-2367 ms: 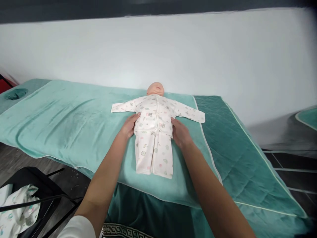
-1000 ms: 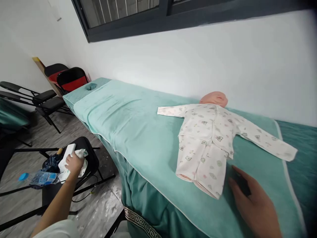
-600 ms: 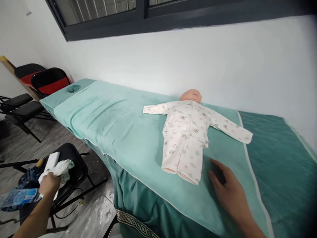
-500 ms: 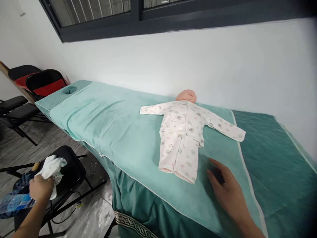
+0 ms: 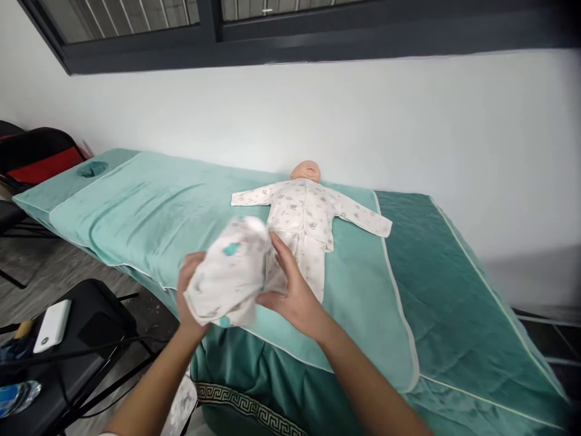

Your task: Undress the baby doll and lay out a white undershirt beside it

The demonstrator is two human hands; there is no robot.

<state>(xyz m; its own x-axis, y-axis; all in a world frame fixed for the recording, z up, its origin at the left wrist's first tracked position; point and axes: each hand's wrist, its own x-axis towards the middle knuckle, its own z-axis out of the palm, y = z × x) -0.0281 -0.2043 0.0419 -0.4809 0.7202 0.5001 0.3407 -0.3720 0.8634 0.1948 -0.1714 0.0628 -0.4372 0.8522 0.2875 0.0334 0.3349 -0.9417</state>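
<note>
A bundled white cloth (image 5: 231, 272) with teal and faint printed marks hangs over the near edge of the bed, slightly blurred. My left hand (image 5: 188, 290) grips it from its left side, the fingers partly hidden behind the fabric. On the other side, my right hand (image 5: 295, 300) has thumb and fingers apart, its fingertips right at the cloth's edge; whether they touch it I cannot tell. Behind lies a baby doll (image 5: 306, 171) on its back, dressed in a white printed top (image 5: 302, 206) with sleeves spread and matching trousers (image 5: 313, 272), partly covered by my hand and the cloth.
The massage bed (image 5: 454, 290) has green covers and a face hole at its far left end. A black chair (image 5: 97, 321) at lower left carries a white phone-like box (image 5: 52, 326) and a plastic bottle (image 5: 18, 396). A wall and window run behind the bed.
My left hand has brought the white cloth from the chair to over the bed, uncovering the white box. My right hand has moved left to beside the cloth. The view has shifted right.
</note>
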